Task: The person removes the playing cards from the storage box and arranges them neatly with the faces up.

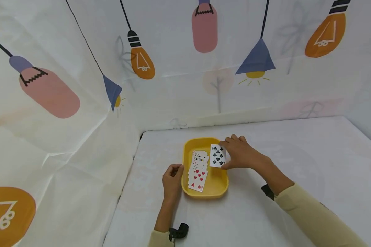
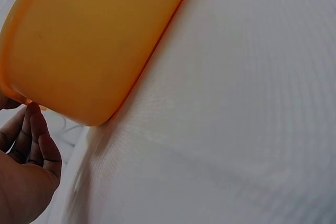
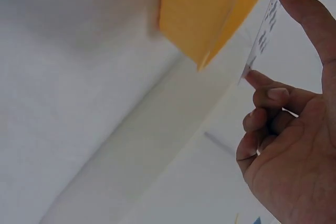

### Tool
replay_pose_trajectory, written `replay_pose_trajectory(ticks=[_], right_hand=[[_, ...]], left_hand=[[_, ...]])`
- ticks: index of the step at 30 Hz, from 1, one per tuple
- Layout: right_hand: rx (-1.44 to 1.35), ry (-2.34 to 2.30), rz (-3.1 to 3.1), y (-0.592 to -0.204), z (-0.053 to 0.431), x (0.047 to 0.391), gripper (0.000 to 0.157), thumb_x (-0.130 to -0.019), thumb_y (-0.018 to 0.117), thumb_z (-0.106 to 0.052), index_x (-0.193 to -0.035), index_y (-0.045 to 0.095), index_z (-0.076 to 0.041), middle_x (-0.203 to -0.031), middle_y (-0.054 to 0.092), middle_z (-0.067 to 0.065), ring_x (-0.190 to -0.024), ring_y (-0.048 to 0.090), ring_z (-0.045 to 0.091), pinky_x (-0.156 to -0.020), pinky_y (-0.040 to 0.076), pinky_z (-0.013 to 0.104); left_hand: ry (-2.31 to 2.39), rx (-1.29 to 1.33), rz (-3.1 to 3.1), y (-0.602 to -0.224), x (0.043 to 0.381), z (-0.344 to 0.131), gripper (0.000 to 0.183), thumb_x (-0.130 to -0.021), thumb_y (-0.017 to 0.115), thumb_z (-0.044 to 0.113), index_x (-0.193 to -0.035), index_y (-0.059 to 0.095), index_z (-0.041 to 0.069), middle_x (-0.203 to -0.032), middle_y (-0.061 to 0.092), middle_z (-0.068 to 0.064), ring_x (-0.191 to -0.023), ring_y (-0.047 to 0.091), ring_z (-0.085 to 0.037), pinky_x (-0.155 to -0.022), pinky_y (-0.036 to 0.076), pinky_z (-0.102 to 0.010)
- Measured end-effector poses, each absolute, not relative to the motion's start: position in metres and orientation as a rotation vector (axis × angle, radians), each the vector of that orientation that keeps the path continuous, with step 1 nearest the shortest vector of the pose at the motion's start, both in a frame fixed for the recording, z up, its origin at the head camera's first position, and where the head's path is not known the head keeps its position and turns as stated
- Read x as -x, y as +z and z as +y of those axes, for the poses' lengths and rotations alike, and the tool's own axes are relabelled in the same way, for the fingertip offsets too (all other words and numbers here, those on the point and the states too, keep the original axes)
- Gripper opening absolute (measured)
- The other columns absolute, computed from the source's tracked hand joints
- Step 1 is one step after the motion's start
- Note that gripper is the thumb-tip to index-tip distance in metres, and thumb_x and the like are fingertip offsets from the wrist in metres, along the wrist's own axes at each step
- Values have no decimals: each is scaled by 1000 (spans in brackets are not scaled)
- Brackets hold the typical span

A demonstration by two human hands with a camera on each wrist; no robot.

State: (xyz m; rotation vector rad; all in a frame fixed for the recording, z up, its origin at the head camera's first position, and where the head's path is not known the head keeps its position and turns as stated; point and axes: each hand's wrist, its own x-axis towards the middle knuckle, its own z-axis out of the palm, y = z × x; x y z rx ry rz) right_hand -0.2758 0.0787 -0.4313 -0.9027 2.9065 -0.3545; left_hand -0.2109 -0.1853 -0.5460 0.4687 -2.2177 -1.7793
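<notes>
Your right grip (image 1: pixel 239 153) pinches a clubs card (image 1: pixel 217 156) between thumb and finger, over the right side of a yellow tray (image 1: pixel 218 187). Your left grip (image 1: pixel 172 180) pinches the tray's left rim. Overlapping cards (image 1: pixel 199 173) lie face up inside; the tray sits on a white counter (image 1: pixel 300 161).

Held card (image 1: pixel 217 156): "8", club signs (image 1: pixel 217 159). Front card (image 1: pixel 197 181) in yellow tray (image 1: pixel 217 187): red heart signs (image 1: pixel 199 175).
</notes>
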Motion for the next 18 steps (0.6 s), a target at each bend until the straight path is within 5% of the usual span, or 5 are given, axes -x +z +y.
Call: replay_pose_trajectory(ticks=[18], right_hand=[[802,-396,2904,-433,124,302,87,-69,91,-41,-138,55,-2,-125,57,16,-109,45,33,-91,32,52]], left_hand=[[-1784,-464,-2209,-548,212,-187,19,-94,71,32,-101,73,16,-93,67,-3,-84,60,-21,-72,52,-25]])
